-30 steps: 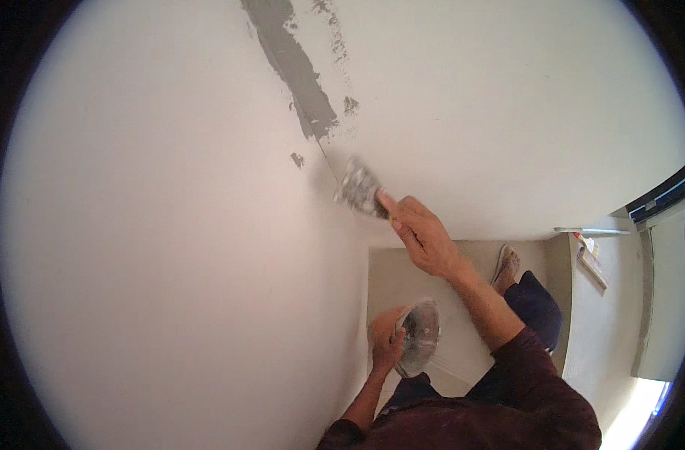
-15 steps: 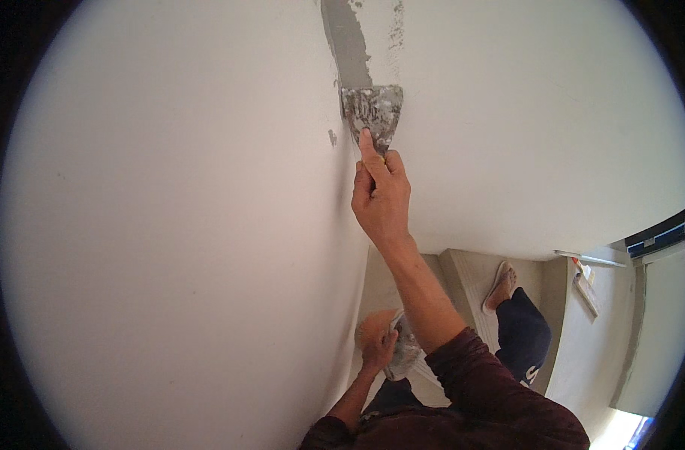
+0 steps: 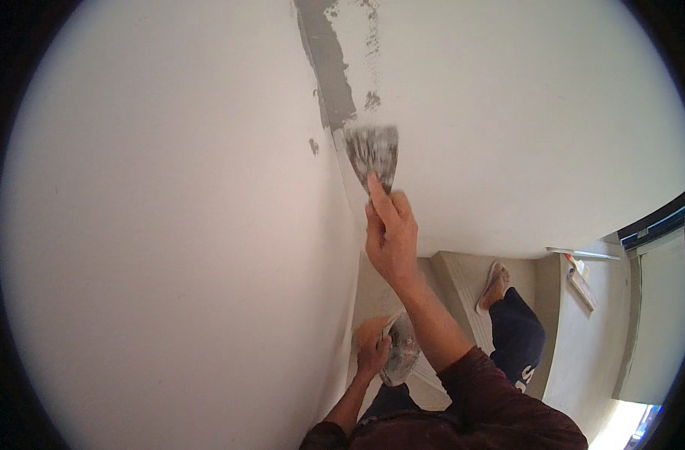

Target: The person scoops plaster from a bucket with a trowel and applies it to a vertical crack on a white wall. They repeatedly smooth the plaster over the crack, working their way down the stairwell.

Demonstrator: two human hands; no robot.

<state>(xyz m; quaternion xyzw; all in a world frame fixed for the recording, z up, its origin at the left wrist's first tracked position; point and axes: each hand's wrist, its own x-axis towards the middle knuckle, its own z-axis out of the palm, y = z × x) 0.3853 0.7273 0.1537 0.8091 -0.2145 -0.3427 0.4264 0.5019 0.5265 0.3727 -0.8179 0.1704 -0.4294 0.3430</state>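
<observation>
My right hand [image 3: 393, 236] grips a putty knife [image 3: 373, 148], index finger stretched along its smeared, slightly blurred blade. The blade is at the inside corner between two white walls, just below a strip of wet grey filler [image 3: 330, 71] that runs up the corner. Its edge is near the strip's lower end; I cannot tell whether it touches the wall. Lower down, my left hand [image 3: 372, 358] holds a bowl [image 3: 405, 346] by its rim. Orange shows on the bowl's outside, and grey residue coats its inside.
Concrete steps [image 3: 462, 292] lie below, with my sandalled foot [image 3: 496, 281] on one. At the right, a long-edged tool [image 3: 581, 289] rests on a pale ledge [image 3: 582, 352] near a thin metal bar [image 3: 582, 253]. Small filler smears mark both walls.
My right hand has drawn the putty knife down and away from the filler strip, baring more of its lower end. The bowl has tipped to show more of its inside.
</observation>
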